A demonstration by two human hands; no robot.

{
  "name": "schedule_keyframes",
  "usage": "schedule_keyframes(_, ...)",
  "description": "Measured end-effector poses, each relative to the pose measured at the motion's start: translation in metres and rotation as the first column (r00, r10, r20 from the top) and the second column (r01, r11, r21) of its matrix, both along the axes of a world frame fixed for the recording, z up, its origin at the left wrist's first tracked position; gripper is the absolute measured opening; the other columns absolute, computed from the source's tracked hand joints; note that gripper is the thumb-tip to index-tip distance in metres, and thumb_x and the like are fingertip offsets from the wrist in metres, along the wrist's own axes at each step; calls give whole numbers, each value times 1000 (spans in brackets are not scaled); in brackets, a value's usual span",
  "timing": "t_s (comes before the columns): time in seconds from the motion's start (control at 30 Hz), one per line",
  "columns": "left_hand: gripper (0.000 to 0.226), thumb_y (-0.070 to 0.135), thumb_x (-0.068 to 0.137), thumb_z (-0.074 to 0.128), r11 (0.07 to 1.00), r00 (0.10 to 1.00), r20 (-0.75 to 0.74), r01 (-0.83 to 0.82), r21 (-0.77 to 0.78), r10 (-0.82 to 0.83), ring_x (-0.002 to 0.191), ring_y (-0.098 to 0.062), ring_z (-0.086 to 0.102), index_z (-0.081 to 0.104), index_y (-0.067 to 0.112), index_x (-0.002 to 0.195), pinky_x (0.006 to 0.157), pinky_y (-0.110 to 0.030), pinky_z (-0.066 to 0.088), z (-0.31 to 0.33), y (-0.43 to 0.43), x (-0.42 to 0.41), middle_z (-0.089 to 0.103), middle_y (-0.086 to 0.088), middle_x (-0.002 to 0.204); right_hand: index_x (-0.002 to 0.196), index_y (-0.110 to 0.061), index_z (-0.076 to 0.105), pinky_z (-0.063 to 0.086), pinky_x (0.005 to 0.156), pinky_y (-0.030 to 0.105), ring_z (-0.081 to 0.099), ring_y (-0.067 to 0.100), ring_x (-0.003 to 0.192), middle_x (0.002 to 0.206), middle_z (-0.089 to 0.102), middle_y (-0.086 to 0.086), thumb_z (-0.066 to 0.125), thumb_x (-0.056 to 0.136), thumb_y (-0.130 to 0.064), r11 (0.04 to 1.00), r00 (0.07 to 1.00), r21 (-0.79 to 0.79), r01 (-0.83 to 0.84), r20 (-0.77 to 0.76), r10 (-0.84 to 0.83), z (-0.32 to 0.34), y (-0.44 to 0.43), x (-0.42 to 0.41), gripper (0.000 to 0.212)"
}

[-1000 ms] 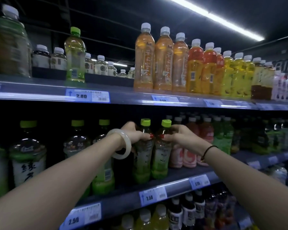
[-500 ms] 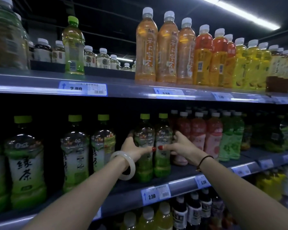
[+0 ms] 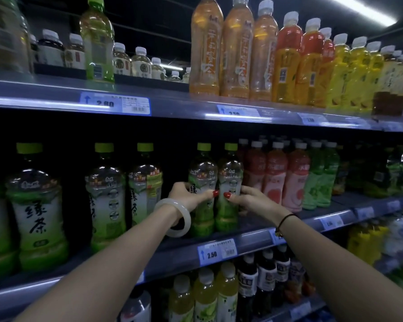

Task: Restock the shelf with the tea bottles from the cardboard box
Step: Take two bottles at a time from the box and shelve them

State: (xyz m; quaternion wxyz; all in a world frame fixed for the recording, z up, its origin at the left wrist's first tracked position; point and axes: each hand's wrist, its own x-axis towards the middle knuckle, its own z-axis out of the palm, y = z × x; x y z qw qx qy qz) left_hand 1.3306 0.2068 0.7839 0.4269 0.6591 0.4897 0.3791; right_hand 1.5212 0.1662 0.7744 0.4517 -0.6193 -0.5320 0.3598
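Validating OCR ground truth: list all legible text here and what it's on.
"2.50": middle-shelf price tag.
"2.80": upper-shelf price tag, partly glared.
"绿茶": big green tea bottle, far left.
Too blurred or covered: labels on left bottle gripped by left hand, right bottle gripped by right hand; far tags.

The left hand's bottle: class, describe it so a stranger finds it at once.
On the middle shelf, two green-capped bottles stand beside the pink drinks. The green tea bottle is the one farther from them, gripped by the left hand.
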Motion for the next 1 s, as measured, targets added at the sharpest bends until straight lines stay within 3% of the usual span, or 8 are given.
schedule_keyframes(0.13,66,37,72,79,997,970,-230,74,-14,-75,103,-25,55,46,1,117,87,-35,49,0,-5,-5,55,-9,114,107,-6,68,49,93,33,63,18,97,102,70,3,67,85,-32,997,981,-15,72,183,-68,1,-10,-6,34)
schedule_keyframes(0.27,46,28,78,75,989,865,-480,144,-45,-147,89,-24,61,48,3,106,81,-35,55,14,-15,-15,58,-12,103,70,-4,65,50,70,29,56,15,66,70,61,7,68,84,-14,987,885,-85,140,458,-86,9,-34,-8,18)
schedule_keyframes(0.37,48,30,74,79,972,711,-669,221,-82,-218,90,-31,71,51,2,101,85,-45,58,29,-29,-25,68,-19,103,88,9,69,50,61,24,58,18,68,74,63,12,64,85,-5,981,837,-106,162,541,-80,20,-63,-10,15)
schedule_keyframes(0.53,32,26,73,79,893,652,-696,449,35,-300,79,-29,72,68,-2,85,78,-40,60,42,-59,-4,73,-14,79,90,7,69,51,57,24,60,15,66,74,64,10,69,84,-17,953,752,-227,199,659,0,30,-118,-15,24)
schedule_keyframes(0.67,36,32,69,80,767,598,-753,608,204,-274,89,-27,69,71,5,91,80,-38,56,23,-91,30,73,-10,92,77,0,68,38,49,24,51,19,61,69,58,11,73,80,-19,940,666,-135,315,737,-118,22,-164,-16,20)
schedule_keyframes(0.8,30,31,69,80,608,440,-821,780,149,-364,78,-24,60,66,9,84,73,-33,49,-11,-115,61,65,-7,81,72,-1,66,40,53,26,52,17,58,65,59,7,70,82,-22,891,667,-199,409,731,-143,-1,-206,-13,23)
schedule_keyframes(0.93,20,25,70,77,462,315,-845,882,93,-431,73,-21,59,64,10,73,70,-35,50,-51,-130,81,62,-7,74,85,4,71,53,69,38,66,29,82,87,71,19,70,80,-20,817,668,-234,527,708,-228,-37,-238,-12,25)
schedule_keyframes(1.0,25,29,70,77,410,249,-849,911,42,-466,71,-23,61,63,9,73,68,-36,51,-72,-132,88,63,-8,74,63,-1,59,46,57,35,57,25,60,66,59,15,69,82,-20,774,690,-292,563,682,-244,-59,-250,-16,29)
